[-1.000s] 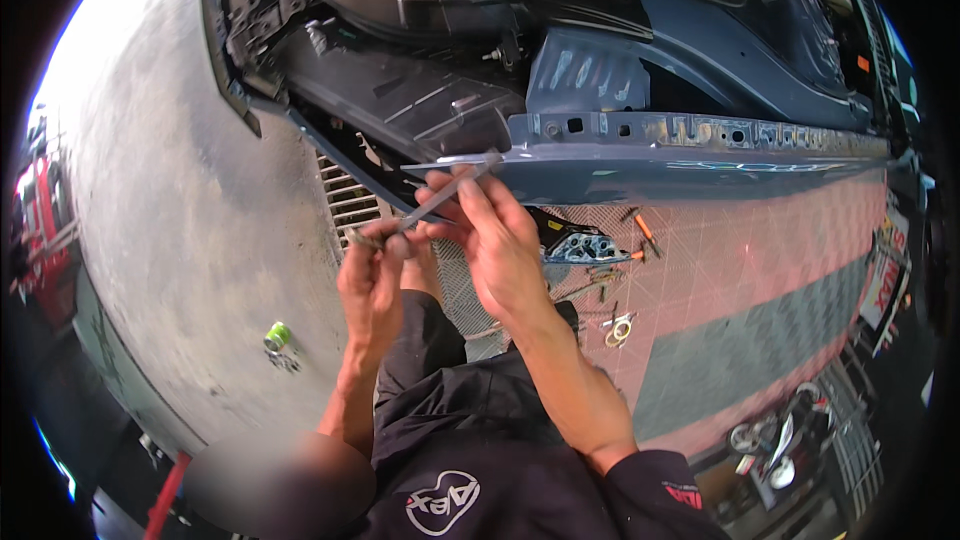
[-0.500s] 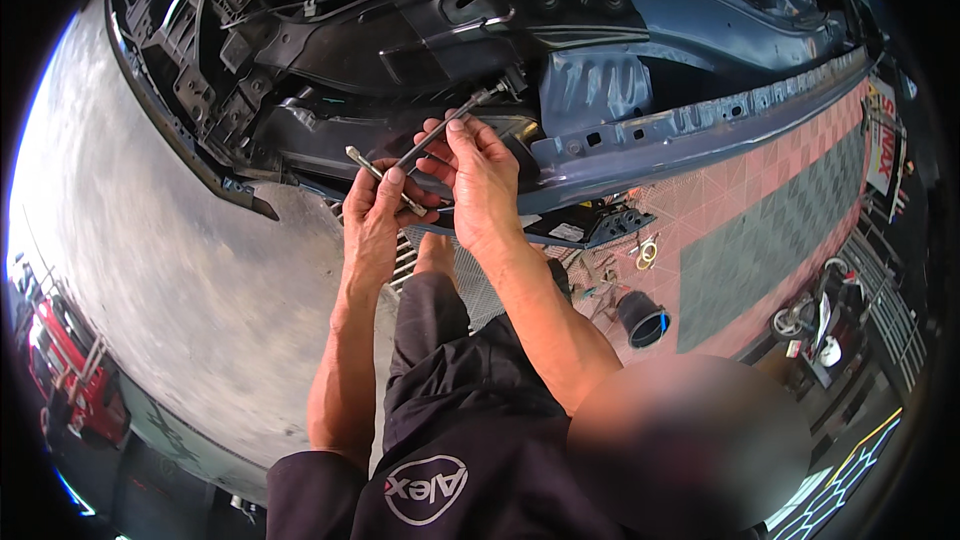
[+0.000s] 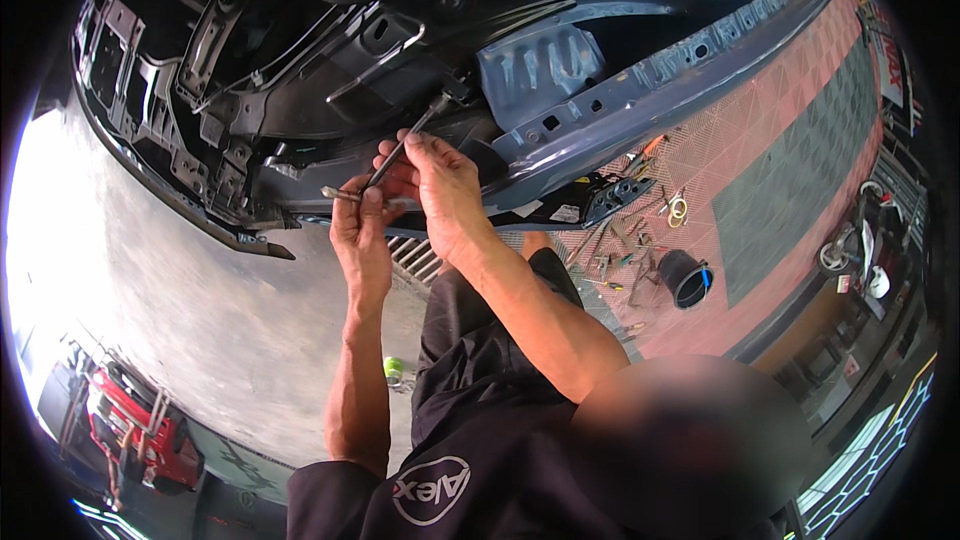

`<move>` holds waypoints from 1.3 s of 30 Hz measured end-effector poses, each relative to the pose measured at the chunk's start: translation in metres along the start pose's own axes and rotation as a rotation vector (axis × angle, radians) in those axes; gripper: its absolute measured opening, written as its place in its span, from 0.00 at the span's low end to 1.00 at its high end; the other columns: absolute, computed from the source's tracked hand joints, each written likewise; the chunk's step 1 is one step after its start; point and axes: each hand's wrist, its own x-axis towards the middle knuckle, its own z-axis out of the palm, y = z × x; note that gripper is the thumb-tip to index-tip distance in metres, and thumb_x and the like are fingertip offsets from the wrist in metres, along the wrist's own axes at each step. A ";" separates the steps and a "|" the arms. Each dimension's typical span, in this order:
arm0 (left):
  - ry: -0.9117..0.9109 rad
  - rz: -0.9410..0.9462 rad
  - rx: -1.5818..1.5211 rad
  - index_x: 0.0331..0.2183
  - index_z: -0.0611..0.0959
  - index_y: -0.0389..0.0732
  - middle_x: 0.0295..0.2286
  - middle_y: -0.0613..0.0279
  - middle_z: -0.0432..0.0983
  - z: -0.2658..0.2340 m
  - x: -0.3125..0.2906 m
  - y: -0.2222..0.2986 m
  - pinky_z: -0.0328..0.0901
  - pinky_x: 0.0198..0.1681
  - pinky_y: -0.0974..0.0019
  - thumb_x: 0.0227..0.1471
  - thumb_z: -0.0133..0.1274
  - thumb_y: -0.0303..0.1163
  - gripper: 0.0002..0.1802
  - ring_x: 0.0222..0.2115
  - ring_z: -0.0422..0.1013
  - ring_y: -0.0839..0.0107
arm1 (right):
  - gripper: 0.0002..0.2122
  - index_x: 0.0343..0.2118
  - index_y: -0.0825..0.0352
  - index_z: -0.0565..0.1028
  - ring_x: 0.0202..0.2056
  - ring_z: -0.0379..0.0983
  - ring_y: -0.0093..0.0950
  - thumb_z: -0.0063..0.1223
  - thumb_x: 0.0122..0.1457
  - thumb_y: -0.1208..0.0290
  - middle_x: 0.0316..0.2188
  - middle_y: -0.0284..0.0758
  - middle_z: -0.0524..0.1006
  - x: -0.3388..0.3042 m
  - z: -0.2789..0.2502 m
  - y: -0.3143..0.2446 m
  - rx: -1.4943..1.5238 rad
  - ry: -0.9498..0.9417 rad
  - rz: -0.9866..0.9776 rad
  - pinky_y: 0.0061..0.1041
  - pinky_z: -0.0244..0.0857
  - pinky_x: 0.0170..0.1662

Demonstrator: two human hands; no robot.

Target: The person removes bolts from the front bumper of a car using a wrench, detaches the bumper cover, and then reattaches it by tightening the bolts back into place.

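A metal T-handle wrench with a long thin shaft slants up and to the right toward the dark underside of a stripped car body. My left hand is closed around its crossbar, whose pale end pokes out to the left. Farther up, my right hand pinches the shaft between thumb and fingers. At the shaft's upper end a socket meets a dark fitting; whether it sits on a fastener cannot be made out. To the right of the hands runs the blue-grey sill, with square holes along it.
On the red floor tiles to the right lie several scattered tools, a yellowish tape ring and a black bucket. A green-topped container stands on the concrete. A red vehicle is at the lower left.
The view has shifted, so the car body sits higher and more tilted. The crossbar has turned from a diagonal to nearly level; both hands keep their hold on the T-handle wrench.
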 end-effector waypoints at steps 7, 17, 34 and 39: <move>0.019 -0.296 -0.274 0.49 0.77 0.38 0.33 0.59 0.82 0.014 -0.011 0.021 0.74 0.31 0.68 0.72 0.47 0.42 0.17 0.28 0.78 0.73 | 0.12 0.39 0.68 0.80 0.26 0.69 0.12 0.57 0.70 0.62 0.29 0.26 0.82 0.007 -0.009 0.009 -0.197 0.095 -0.137 0.16 0.65 0.31; 0.181 -0.272 0.104 0.43 0.76 0.37 0.26 0.56 0.80 0.022 -0.018 0.034 0.69 0.24 0.69 0.72 0.43 0.48 0.22 0.20 0.74 0.73 | 0.13 0.36 0.70 0.81 0.27 0.70 0.14 0.56 0.70 0.63 0.26 0.26 0.78 0.021 -0.025 0.016 -0.260 -0.033 -0.135 0.19 0.67 0.30; 0.167 0.142 0.534 0.46 0.82 0.31 0.28 0.57 0.82 -0.003 -0.012 0.018 0.69 0.26 0.70 0.73 0.44 0.41 0.21 0.23 0.75 0.74 | 0.16 0.30 0.72 0.79 0.23 0.71 0.27 0.60 0.64 0.61 0.19 0.39 0.77 0.023 -0.015 0.007 -0.371 -0.010 -0.167 0.36 0.66 0.30; 0.087 -0.157 0.315 0.42 0.81 0.34 0.23 0.61 0.79 -0.001 0.000 0.038 0.58 0.16 0.75 0.71 0.49 0.44 0.20 0.15 0.66 0.80 | 0.13 0.28 0.71 0.79 0.24 0.69 0.18 0.60 0.65 0.65 0.20 0.33 0.78 0.029 -0.017 0.013 -0.268 0.024 -0.178 0.28 0.65 0.29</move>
